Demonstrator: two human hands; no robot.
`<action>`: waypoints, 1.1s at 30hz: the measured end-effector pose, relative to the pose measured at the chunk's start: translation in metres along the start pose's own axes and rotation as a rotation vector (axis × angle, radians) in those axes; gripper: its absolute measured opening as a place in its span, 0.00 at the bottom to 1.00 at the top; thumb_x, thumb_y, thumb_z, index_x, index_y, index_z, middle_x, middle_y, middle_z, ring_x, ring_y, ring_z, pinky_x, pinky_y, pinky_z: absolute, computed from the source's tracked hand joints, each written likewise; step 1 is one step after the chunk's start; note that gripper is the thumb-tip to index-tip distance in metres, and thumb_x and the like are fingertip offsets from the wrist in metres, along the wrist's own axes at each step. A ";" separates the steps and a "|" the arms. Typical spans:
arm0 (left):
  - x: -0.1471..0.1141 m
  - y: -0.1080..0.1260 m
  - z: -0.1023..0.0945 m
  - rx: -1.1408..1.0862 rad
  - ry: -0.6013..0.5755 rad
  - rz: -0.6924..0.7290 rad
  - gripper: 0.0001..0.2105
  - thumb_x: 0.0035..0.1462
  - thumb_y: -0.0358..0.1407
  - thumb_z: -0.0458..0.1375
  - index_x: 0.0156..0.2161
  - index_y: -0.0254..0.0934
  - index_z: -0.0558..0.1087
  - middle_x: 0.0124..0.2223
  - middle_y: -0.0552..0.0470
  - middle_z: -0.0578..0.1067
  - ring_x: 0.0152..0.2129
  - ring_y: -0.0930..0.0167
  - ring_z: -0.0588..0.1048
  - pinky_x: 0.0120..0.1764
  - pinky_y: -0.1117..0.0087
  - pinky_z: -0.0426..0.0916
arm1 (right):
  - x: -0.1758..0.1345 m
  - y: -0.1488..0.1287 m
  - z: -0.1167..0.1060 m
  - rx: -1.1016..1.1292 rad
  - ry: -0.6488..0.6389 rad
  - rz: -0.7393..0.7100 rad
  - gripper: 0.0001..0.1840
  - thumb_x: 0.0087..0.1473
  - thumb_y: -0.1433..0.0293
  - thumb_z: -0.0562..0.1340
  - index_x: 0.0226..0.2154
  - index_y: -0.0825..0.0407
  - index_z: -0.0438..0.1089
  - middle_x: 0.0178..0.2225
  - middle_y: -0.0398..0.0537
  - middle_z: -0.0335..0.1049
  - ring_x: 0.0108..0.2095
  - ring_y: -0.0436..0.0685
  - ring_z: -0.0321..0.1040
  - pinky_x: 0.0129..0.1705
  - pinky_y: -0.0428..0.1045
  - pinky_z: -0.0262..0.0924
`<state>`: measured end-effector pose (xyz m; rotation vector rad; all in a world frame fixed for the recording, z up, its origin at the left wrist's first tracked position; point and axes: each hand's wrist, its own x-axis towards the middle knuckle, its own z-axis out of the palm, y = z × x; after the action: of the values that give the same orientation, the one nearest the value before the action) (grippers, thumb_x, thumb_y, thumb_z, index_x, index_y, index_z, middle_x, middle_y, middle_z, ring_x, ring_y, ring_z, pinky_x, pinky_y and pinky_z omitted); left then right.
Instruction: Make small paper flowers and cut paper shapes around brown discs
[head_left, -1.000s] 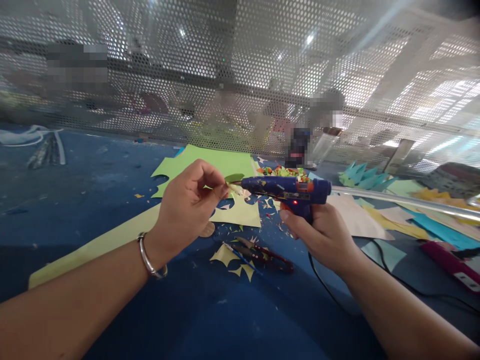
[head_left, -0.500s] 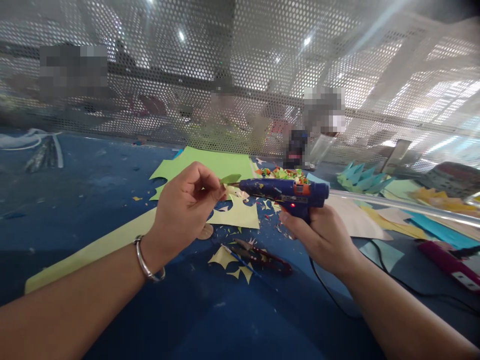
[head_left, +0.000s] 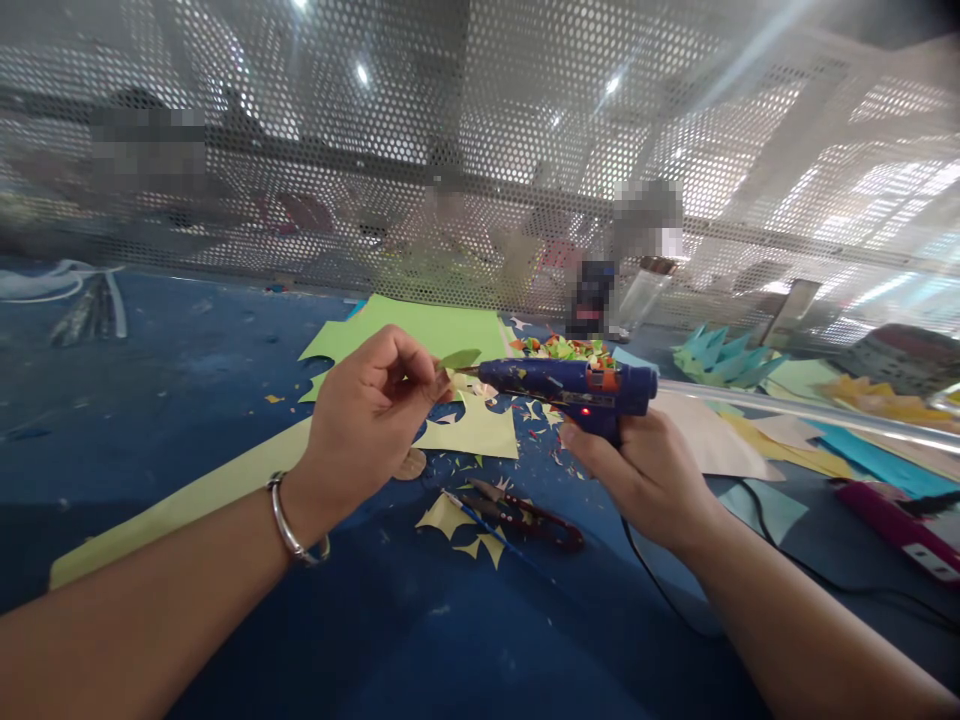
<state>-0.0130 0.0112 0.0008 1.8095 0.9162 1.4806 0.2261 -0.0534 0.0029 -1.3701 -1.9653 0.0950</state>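
Note:
My left hand [head_left: 379,410] pinches a small green paper piece [head_left: 459,358] between thumb and forefinger. A blue hot glue gun [head_left: 555,382] with a lit red lamp is gripped in my right hand [head_left: 652,470]. Its nozzle points left and meets, or nearly meets, the paper at my left fingertips; the exact contact is too small to tell. Below the hands lie dark-handled scissors [head_left: 529,515], a blue pen-like stick [head_left: 480,520] and yellow paper offcuts [head_left: 446,515]. A cut-out pale yellow sheet [head_left: 487,430] rests just under the gun.
A green sheet [head_left: 420,320] and a heap of paper scraps [head_left: 566,350] lie farther back, before a perforated metal screen [head_left: 450,130]. At right are teal folded paper [head_left: 724,355], a purple power strip [head_left: 900,525] and a black cord [head_left: 795,560]. People show blurred behind the screen.
Almost nothing differs. Both hands, the glue gun and the green paper piece keep nearly the same place, with only a very slight shift.

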 end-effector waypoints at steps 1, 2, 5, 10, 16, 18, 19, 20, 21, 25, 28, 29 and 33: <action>0.000 0.001 0.000 -0.003 0.001 0.000 0.09 0.59 0.32 0.65 0.31 0.42 0.68 0.32 0.55 0.76 0.32 0.67 0.81 0.40 0.63 0.75 | 0.000 0.000 0.000 0.003 -0.002 -0.002 0.20 0.61 0.65 0.55 0.18 0.48 0.56 0.16 0.41 0.54 0.18 0.50 0.51 0.22 0.49 0.46; 0.000 0.001 0.000 -0.005 0.003 0.001 0.10 0.59 0.32 0.65 0.31 0.42 0.68 0.32 0.56 0.76 0.32 0.68 0.81 0.39 0.64 0.75 | 0.000 0.000 0.000 0.004 -0.001 -0.005 0.20 0.61 0.65 0.55 0.18 0.48 0.55 0.16 0.41 0.53 0.18 0.50 0.51 0.22 0.49 0.46; 0.000 0.003 0.000 -0.002 0.010 0.015 0.10 0.59 0.31 0.65 0.31 0.42 0.68 0.32 0.56 0.76 0.31 0.68 0.81 0.38 0.65 0.76 | 0.000 0.000 0.000 0.004 0.004 -0.014 0.21 0.61 0.66 0.55 0.18 0.48 0.55 0.16 0.40 0.53 0.18 0.49 0.50 0.23 0.49 0.45; 0.000 0.002 0.000 0.022 0.025 0.033 0.11 0.59 0.30 0.65 0.31 0.42 0.67 0.32 0.56 0.77 0.31 0.69 0.82 0.37 0.67 0.77 | 0.000 0.002 0.001 0.005 0.008 -0.022 0.21 0.62 0.66 0.56 0.18 0.49 0.56 0.16 0.39 0.53 0.18 0.49 0.51 0.22 0.49 0.45; 0.002 0.002 0.000 0.049 0.046 0.075 0.11 0.57 0.28 0.66 0.30 0.41 0.67 0.31 0.56 0.78 0.30 0.70 0.83 0.35 0.71 0.78 | 0.000 0.003 0.000 0.007 0.025 -0.010 0.20 0.62 0.66 0.56 0.19 0.50 0.56 0.17 0.37 0.51 0.19 0.48 0.49 0.22 0.47 0.44; 0.001 0.002 -0.001 0.042 0.053 0.092 0.12 0.56 0.28 0.67 0.30 0.40 0.67 0.31 0.57 0.78 0.30 0.71 0.83 0.34 0.72 0.78 | 0.000 0.004 0.000 0.005 0.025 0.001 0.19 0.62 0.66 0.56 0.20 0.50 0.58 0.17 0.37 0.51 0.20 0.47 0.49 0.23 0.47 0.45; 0.002 0.002 -0.001 0.037 0.060 0.097 0.12 0.56 0.28 0.67 0.30 0.40 0.67 0.31 0.57 0.78 0.29 0.71 0.82 0.33 0.72 0.77 | 0.000 0.004 0.001 0.003 0.022 0.012 0.19 0.61 0.65 0.56 0.20 0.50 0.59 0.17 0.37 0.52 0.20 0.48 0.50 0.23 0.47 0.46; 0.002 0.001 -0.001 0.030 0.067 0.097 0.12 0.56 0.28 0.67 0.30 0.40 0.67 0.31 0.57 0.78 0.29 0.71 0.82 0.33 0.72 0.77 | 0.000 0.005 0.001 0.002 0.018 0.027 0.18 0.61 0.65 0.56 0.21 0.50 0.61 0.17 0.37 0.53 0.20 0.48 0.51 0.23 0.47 0.47; 0.002 -0.001 -0.001 0.024 0.073 0.097 0.12 0.56 0.28 0.67 0.30 0.40 0.67 0.31 0.56 0.78 0.29 0.71 0.82 0.33 0.72 0.77 | 0.001 0.006 0.002 0.000 0.015 0.047 0.18 0.61 0.64 0.56 0.21 0.51 0.62 0.17 0.38 0.54 0.21 0.48 0.52 0.23 0.47 0.47; 0.004 -0.008 0.000 -0.062 0.080 0.064 0.12 0.54 0.31 0.69 0.33 0.40 0.69 0.31 0.56 0.77 0.28 0.72 0.80 0.33 0.71 0.76 | 0.004 0.010 0.003 -0.004 0.005 0.158 0.21 0.59 0.58 0.58 0.19 0.50 0.61 0.16 0.39 0.55 0.20 0.49 0.52 0.22 0.47 0.46; 0.006 -0.011 0.002 -0.194 0.050 -0.061 0.13 0.54 0.33 0.70 0.42 0.41 0.72 0.31 0.57 0.76 0.28 0.73 0.78 0.35 0.71 0.74 | 0.007 0.013 0.001 0.017 -0.031 0.254 0.24 0.58 0.54 0.60 0.18 0.49 0.60 0.15 0.40 0.59 0.18 0.50 0.56 0.21 0.47 0.48; 0.006 -0.012 0.003 -0.232 0.038 -0.107 0.14 0.55 0.33 0.70 0.45 0.41 0.73 0.31 0.57 0.76 0.29 0.73 0.77 0.36 0.70 0.74 | 0.008 0.014 0.000 0.039 -0.047 0.283 0.23 0.58 0.53 0.61 0.20 0.49 0.61 0.15 0.41 0.61 0.18 0.50 0.58 0.21 0.47 0.49; 0.007 -0.014 0.004 -0.292 0.017 -0.238 0.14 0.52 0.34 0.71 0.45 0.39 0.79 0.33 0.53 0.78 0.32 0.71 0.77 0.40 0.69 0.73 | 0.009 0.018 0.000 0.177 -0.160 0.377 0.20 0.60 0.53 0.62 0.25 0.48 0.62 0.13 0.39 0.64 0.15 0.51 0.61 0.20 0.47 0.55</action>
<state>-0.0097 0.0246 -0.0076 1.4280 0.8416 1.3989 0.2387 -0.0384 0.0000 -1.6374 -1.7510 0.5577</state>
